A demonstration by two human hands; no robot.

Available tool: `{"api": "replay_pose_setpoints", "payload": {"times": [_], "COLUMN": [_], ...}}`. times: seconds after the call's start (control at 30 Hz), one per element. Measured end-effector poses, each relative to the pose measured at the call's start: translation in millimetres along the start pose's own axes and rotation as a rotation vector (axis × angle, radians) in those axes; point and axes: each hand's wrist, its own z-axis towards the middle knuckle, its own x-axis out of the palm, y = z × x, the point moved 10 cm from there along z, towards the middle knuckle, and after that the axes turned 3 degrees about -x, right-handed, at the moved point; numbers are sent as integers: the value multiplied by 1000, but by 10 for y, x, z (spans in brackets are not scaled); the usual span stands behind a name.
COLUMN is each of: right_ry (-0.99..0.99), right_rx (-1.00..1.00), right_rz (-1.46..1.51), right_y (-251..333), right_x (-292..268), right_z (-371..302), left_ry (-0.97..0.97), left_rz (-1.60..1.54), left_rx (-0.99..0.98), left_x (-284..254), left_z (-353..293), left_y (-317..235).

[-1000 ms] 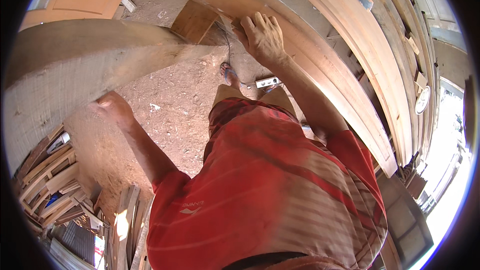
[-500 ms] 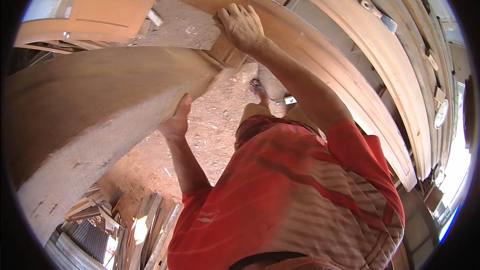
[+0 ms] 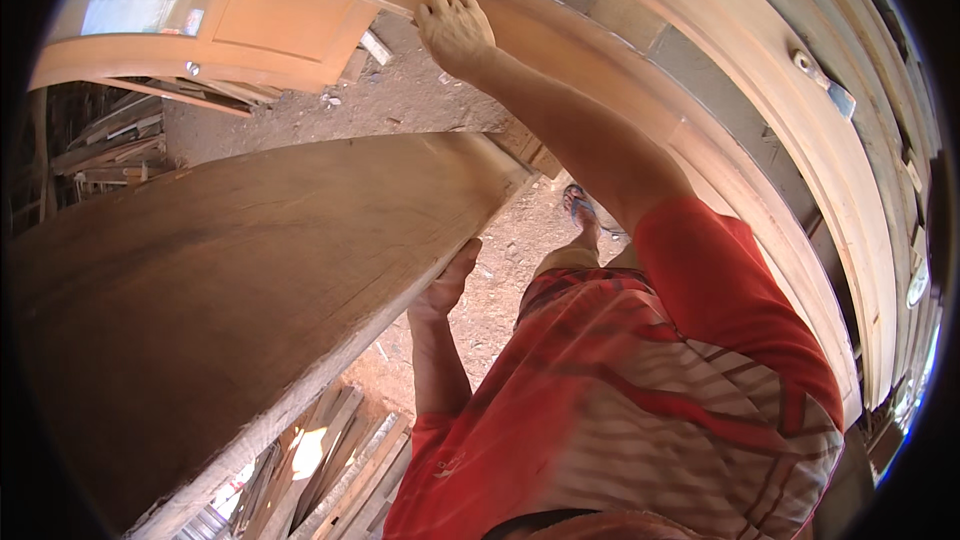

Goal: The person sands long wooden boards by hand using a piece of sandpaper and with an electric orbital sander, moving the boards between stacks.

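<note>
A wide, thick wooden plank [image 3: 250, 230] with dark grain fills the left side, its squared end pointing toward the middle. My left hand [image 3: 447, 285] grips its near edge close to that end; the thumb shows and the other fingers are hidden beneath. At the top, my right hand [image 3: 456, 35] is curled over the edge of a long reddish-brown board [image 3: 570, 45], near the board's far left end. Beyond the thick plank's end, a smaller brown wood piece [image 3: 528, 147] shows partly under my right forearm.
Pale long boards [image 3: 800, 140] lie along the right, with a wooden-handled brush [image 3: 825, 85] on them. An orange panelled door [image 3: 290, 15] stands at the upper left. Scrap wood [image 3: 110, 140] piles up at the left, and offcuts [image 3: 330, 470] lie below. Debris dots the dirt floor [image 3: 420, 100].
My right hand has slid along the long board toward its far left end. The thick plank has tilted, showing more of its broad face and less of its near edge. The view has shifted.
</note>
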Motion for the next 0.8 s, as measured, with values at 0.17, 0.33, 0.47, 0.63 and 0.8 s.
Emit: {"api": "replay_pose_setpoints", "payload": {"times": [0.17, 0.33, 0.47, 0.63, 0.8], "right_ry": [8, 5, 219, -2, 157], "right_rx": [-2, -34, 22, 35, 68], "right_rz": [32, 40, -68, -58, -83], "right_y": [-81, -400, -747, -930, -1229], "right_x": [13, -788, -1488, -1908, -2467], "right_z": [-193, -1447, -2824, -3263, -4242], "left_ry": [-1, -38, -279, -407, -378], "left_rz": [609, 788, 642, 703, 887], "left_rx": [427, 642, 538, 219, 374], "left_x": [297, 31, -368, -64, -212], "left_z": [-39, -75, -26, 64, 131], "left_y": [-514, -321, -217, -445, -598]}}
